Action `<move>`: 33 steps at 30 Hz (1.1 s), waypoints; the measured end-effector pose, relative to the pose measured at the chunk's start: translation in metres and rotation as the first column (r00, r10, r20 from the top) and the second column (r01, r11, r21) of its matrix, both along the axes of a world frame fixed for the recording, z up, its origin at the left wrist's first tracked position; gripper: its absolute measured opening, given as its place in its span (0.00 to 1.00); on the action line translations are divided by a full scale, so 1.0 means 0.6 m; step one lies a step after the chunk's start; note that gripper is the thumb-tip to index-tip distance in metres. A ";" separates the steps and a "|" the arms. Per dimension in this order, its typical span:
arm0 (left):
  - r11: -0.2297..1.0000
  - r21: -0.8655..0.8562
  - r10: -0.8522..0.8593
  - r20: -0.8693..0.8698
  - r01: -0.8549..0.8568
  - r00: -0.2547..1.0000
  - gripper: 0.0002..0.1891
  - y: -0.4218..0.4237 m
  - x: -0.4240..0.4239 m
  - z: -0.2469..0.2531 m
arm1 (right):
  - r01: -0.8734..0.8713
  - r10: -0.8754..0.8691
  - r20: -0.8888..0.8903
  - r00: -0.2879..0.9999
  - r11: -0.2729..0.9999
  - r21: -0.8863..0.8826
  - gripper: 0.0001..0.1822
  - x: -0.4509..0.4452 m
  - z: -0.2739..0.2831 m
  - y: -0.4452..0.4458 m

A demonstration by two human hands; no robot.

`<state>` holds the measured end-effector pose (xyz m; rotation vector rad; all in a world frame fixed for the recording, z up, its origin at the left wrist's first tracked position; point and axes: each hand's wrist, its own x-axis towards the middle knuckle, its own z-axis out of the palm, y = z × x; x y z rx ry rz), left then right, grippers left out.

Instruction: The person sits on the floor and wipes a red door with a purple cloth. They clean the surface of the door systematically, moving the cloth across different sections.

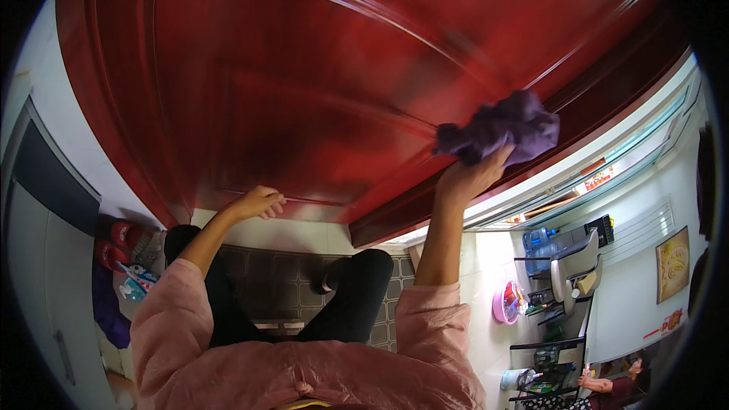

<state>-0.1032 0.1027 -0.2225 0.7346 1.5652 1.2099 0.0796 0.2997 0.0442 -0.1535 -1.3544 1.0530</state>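
Note:
My right hand [475,176] grips a bunched purple cloth [507,128] at the right side of a glossy red panelled door [319,102]. The cloth overlaps the door's right border in view and looks blurred; whether it presses on the surface I cannot tell. Nothing is in my left hand [259,203], which hangs before the lower part of the door with its fingers loosely curled and slightly apart. Under the door lies a strip of pale floor tile [307,233]. A dark mat with a square pattern [285,273] spreads beneath my legs.
At left stand a grey cabinet [45,273], red slippers [122,239] and a pump bottle [132,290]. To the right are a pink basin [504,303], chairs [569,267], large blue water bottles [540,250] and a white table [626,307]. Another person [615,384] sits at lower right.

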 end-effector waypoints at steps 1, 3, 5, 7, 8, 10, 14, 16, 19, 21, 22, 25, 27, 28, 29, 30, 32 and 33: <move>0.997 -0.079 -0.001 -0.120 -0.008 0.993 0.18 0.003 -0.015 -0.031 | 0.165 -0.165 -0.015 0.986 0.985 0.042 0.20 -0.019 0.030 0.013; 0.971 -0.232 -0.024 -0.352 -0.062 0.936 0.17 0.003 -0.043 -0.098 | 0.128 -0.121 -0.056 0.991 0.981 0.145 0.22 -0.071 0.080 0.034; 0.922 -0.387 -0.340 -0.820 -0.009 0.460 0.17 0.001 -0.022 -0.134 | 0.324 -0.331 -0.020 0.943 0.909 0.263 0.24 -0.136 0.075 0.089; 0.892 -0.449 -0.446 -0.850 0.059 0.281 0.17 0.013 -0.017 -0.122 | 0.447 -0.512 0.032 0.858 0.776 0.445 0.28 -0.203 0.057 0.106; 0.892 -0.425 -0.447 -0.777 0.154 0.443 0.18 0.017 -0.006 -0.082 | 0.519 -0.662 -0.020 0.749 0.568 0.638 0.31 -0.224 0.042 0.081; 0.938 -0.280 -0.344 -0.679 0.204 0.649 0.18 0.013 0.006 -0.064 | 0.446 -0.745 -0.095 0.660 0.287 0.848 0.34 -0.260 0.013 0.021; 0.846 -0.510 -0.502 -0.667 0.153 0.551 0.21 0.024 -0.008 -0.059 | 0.012 -0.599 0.029 0.800 0.064 0.998 0.26 -0.290 -0.010 -0.053; 0.830 -0.554 -0.517 -0.721 0.065 0.462 0.19 0.030 -0.012 -0.074 | -0.040 -0.550 -0.036 0.834 -0.126 0.991 0.23 -0.296 0.000 -0.040; 0.848 -0.519 -0.495 -0.707 0.106 0.505 0.18 0.025 -0.011 -0.068 | -0.027 -0.556 -0.152 0.817 -0.300 0.954 0.21 -0.278 0.037 -0.002; 0.854 -0.506 -0.492 -0.707 0.122 0.508 0.18 0.024 -0.013 -0.070 | 0.118 -0.594 -0.245 0.766 -0.244 0.962 0.18 -0.257 0.073 0.035; 0.853 -0.508 -0.492 -0.705 0.121 0.511 0.18 0.018 -0.017 -0.071 | 0.234 -0.594 -0.274 0.756 -0.146 0.961 0.18 -0.253 0.090 0.056; 0.861 -0.491 -0.478 -0.691 0.133 0.542 0.21 0.005 -0.020 -0.055 | 0.597 -0.663 -0.405 0.629 0.078 0.798 0.29 -0.226 0.162 0.115; 0.844 -0.526 -0.496 -0.689 0.106 0.529 0.21 0.006 -0.034 -0.075 | 0.695 -0.675 -0.369 0.639 0.301 0.653 0.25 -0.224 0.221 0.131; 0.840 -0.528 -0.508 -0.690 0.121 0.515 0.20 0.024 -0.025 -0.084 | 0.868 -0.761 -0.466 0.451 0.251 0.428 0.24 -0.219 0.252 0.176; 0.844 -0.524 -0.503 -0.695 0.117 0.514 0.20 0.024 -0.027 -0.091 | 0.865 -0.767 -0.408 0.495 0.390 0.316 0.24 -0.223 0.275 0.171; 0.848 -0.518 -0.495 -0.701 0.111 0.514 0.20 0.026 -0.027 -0.095 | 0.808 -0.783 -0.242 0.573 0.488 0.330 0.25 -0.228 0.290 0.163; 0.842 -0.522 -0.514 -0.695 0.138 0.504 0.19 0.026 -0.020 -0.086 | 0.702 -0.729 -0.131 0.672 0.570 0.427 0.26 -0.230 0.309 0.114; 0.851 -0.510 -0.496 -0.699 0.127 0.516 0.19 0.022 -0.021 -0.082 | 0.650 -0.668 -0.186 0.721 0.557 0.517 0.27 -0.247 0.304 0.094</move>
